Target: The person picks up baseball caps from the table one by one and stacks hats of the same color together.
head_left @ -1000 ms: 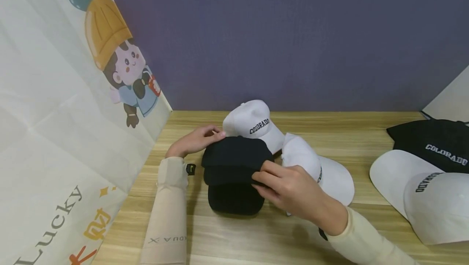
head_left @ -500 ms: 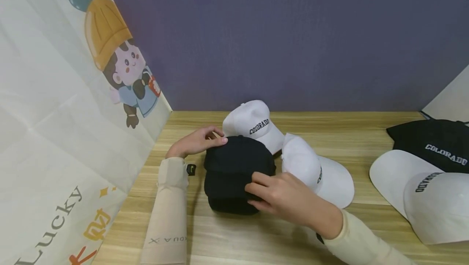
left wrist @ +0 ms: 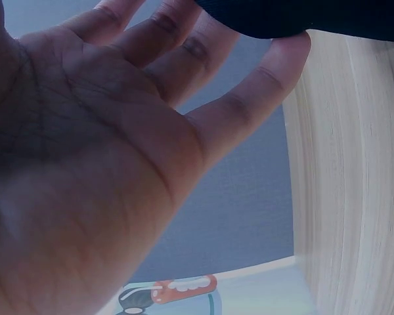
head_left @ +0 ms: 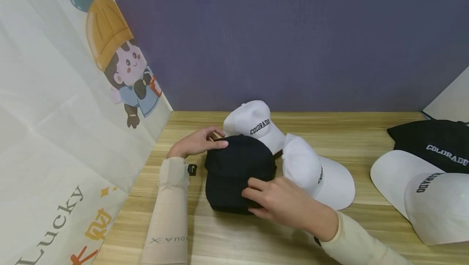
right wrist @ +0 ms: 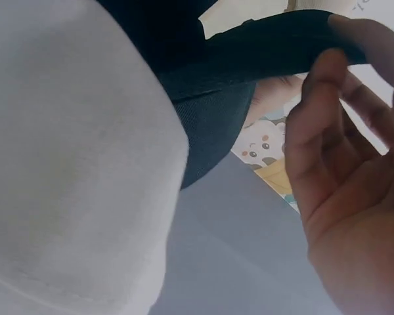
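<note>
A black cap (head_left: 239, 159) sits over another black cap, which it almost wholly covers. My right hand (head_left: 276, 200) pinches the upper cap's brim (right wrist: 269, 49) at its right side between thumb and fingers. At the left of the crown, my left hand (head_left: 196, 141) touches the cap with its fingers fairly straight and spread, as the left wrist view also shows. A white COLORADO cap (head_left: 249, 120) lies just behind the black ones. To their right is a second white cap (head_left: 304, 163), partly behind my right hand.
On the right of the wooden table (head_left: 351, 130) lie another white cap (head_left: 436, 208) and a black COLORADO cap (head_left: 432, 141). A grey-blue wall (head_left: 278, 41) stands at the back. On the left hangs a white printed sheet (head_left: 44, 106).
My right hand has moved down and left with the upper cap's brim. The lower cap's brim, visible before, is now covered. My left hand stays at the crown.
</note>
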The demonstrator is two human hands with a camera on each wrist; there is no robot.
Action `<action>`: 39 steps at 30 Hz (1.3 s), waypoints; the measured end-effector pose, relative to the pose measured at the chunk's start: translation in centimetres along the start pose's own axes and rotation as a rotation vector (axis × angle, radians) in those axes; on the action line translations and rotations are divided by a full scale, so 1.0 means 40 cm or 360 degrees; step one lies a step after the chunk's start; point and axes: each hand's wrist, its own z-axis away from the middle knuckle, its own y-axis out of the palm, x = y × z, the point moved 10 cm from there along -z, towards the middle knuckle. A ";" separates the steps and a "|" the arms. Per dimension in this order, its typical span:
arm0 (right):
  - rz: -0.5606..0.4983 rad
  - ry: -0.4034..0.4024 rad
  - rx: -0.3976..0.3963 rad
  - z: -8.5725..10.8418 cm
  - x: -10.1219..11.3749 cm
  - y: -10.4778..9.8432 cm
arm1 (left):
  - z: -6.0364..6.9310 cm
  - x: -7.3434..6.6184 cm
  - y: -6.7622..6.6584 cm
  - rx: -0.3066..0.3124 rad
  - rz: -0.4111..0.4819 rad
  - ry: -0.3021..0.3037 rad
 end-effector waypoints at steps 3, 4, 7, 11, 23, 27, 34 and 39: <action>-0.0006 0.0021 0.0038 0.003 -0.003 0.013 | 0.000 -0.001 0.001 0.0002 0.0003 0.0002; -0.0003 0.0028 0.0052 0.004 -0.004 0.018 | 0.000 -0.001 0.001 0.0003 0.0004 0.0001; 0.0006 0.0048 0.0099 0.006 -0.006 0.032 | -0.002 0.000 0.002 0.0004 0.0002 -0.0002; 0.0037 0.0059 0.0148 0.007 -0.007 0.049 | -0.004 0.001 0.001 -0.0002 -0.0006 -0.0005; 0.0109 0.0037 0.0125 0.009 -0.003 0.081 | -0.008 0.002 0.003 -0.0010 0.0006 0.0018; 0.0113 0.0031 0.0142 0.008 -0.002 0.095 | -0.008 0.003 0.003 -0.0011 -0.0005 0.0013; 0.0092 0.0049 0.0184 0.010 0.000 0.115 | -0.006 0.006 0.003 -0.0008 -0.0019 -0.0012; 0.0100 0.0065 0.0189 0.011 0.001 0.119 | -0.005 0.006 0.005 -0.0003 -0.0020 -0.0012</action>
